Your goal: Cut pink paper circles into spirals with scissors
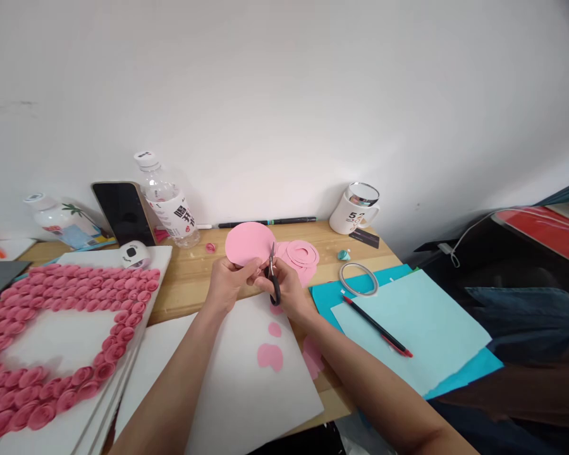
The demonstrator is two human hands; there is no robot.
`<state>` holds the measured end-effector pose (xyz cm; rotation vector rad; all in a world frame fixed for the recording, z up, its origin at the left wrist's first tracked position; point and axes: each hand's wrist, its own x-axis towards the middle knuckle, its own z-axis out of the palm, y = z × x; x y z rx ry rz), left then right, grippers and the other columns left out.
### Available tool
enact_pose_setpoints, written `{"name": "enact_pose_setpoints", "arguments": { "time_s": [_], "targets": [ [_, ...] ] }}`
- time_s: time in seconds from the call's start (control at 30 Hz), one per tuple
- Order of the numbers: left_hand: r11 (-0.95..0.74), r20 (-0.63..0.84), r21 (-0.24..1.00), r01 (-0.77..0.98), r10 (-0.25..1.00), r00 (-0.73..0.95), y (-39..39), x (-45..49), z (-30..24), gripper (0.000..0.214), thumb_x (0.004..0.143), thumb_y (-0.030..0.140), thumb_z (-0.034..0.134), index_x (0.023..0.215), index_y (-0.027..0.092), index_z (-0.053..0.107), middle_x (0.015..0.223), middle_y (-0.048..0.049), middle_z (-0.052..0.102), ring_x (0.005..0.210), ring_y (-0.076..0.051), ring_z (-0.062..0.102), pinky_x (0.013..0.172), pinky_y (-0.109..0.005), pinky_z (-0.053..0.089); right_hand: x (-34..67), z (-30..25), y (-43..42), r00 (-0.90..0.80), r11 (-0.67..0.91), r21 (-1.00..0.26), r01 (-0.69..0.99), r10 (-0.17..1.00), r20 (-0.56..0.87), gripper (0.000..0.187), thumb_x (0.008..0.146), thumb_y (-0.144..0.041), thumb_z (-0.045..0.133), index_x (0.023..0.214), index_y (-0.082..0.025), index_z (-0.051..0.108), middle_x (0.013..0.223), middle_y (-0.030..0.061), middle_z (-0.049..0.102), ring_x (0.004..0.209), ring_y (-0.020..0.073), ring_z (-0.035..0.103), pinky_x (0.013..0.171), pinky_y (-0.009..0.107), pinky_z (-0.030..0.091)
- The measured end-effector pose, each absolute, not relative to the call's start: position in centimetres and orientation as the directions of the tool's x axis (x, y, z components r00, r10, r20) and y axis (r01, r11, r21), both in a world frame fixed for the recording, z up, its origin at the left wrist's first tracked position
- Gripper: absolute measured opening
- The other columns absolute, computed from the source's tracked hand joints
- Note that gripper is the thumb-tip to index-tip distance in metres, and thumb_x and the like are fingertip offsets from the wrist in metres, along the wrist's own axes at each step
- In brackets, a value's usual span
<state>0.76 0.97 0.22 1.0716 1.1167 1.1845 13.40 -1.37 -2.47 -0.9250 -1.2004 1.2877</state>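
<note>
My left hand (pixel 231 280) is closed on the lower edge of a round pink paper disc (pixel 250 242), its thumb lying across the front. My right hand (pixel 286 287) grips a pair of scissors (pixel 274 282) by black handles, with the blades pointing up at the disc's right edge. Both hands are close together above a white sheet (pixel 237 379). Pink paper scraps (pixel 270 357) lie on that sheet below them. Behind my right hand, pink paper rings and spirals (pixel 303 253) rest on the wooden table.
At left stands a board with pink paper roses (pixel 116 349). A bottle (pixel 173 212) and phone (pixel 123 212) stand near the wall. A mug (pixel 351 213) is at the back right. Blue paper (pixel 422 322) carries a pen (pixel 374 323) and a tape ring (pixel 359 279).
</note>
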Motion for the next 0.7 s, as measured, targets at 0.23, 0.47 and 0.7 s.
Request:
{"name": "enact_pose_setpoints", "arguments": {
  "time_s": [0.23, 0.47, 0.7],
  "targets": [
    [0.051, -0.045, 0.992, -0.116, 0.998, 0.053, 1.01, 0.65, 0.48, 0.025, 0.062, 0.026, 0.070, 0.046, 0.013, 0.056, 0.044, 0.0019, 0.051, 0.043, -0.007, 0.043, 0.045, -0.022, 0.035, 13.39, -2.82, -1.32, -0.117, 0.069, -0.972, -0.225, 0.988, 0.097, 0.037, 0.062, -0.042, 0.074, 0.079, -0.019, 0.051, 0.062, -0.0045, 0.048, 0.053, 0.0086, 0.039, 0.050, 0.022, 0.029],
    [0.026, -0.021, 0.991, -0.133, 0.999, 0.038, 1.19, 0.51, 0.28, 0.029, 0.063, 0.025, 0.070, 0.045, 0.015, 0.049, 0.042, 0.0034, 0.047, 0.042, -0.006, 0.040, 0.044, -0.022, 0.034, 13.42, -2.21, -1.54, -0.106, 0.038, -0.982, -0.187, 0.993, 0.058, 0.037, 0.064, -0.046, 0.071, 0.077, -0.019, 0.049, 0.055, -0.0058, 0.047, 0.048, 0.0082, 0.043, 0.047, 0.022, 0.033],
    [0.061, -0.040, 0.966, -0.250, 0.995, 0.090, 1.02, 0.70, 0.22, 0.025, 0.066, 0.030, 0.069, 0.053, 0.015, 0.054, 0.048, 0.0025, 0.053, 0.042, -0.008, 0.046, 0.044, -0.023, 0.041, 13.30, -2.35, -1.66, -0.092, 0.028, -0.987, -0.156, 0.995, 0.043, 0.036, 0.066, -0.047, 0.071, 0.075, -0.019, 0.049, 0.051, -0.0062, 0.046, 0.046, 0.0086, 0.044, 0.046, 0.022, 0.035]
  ]
}}
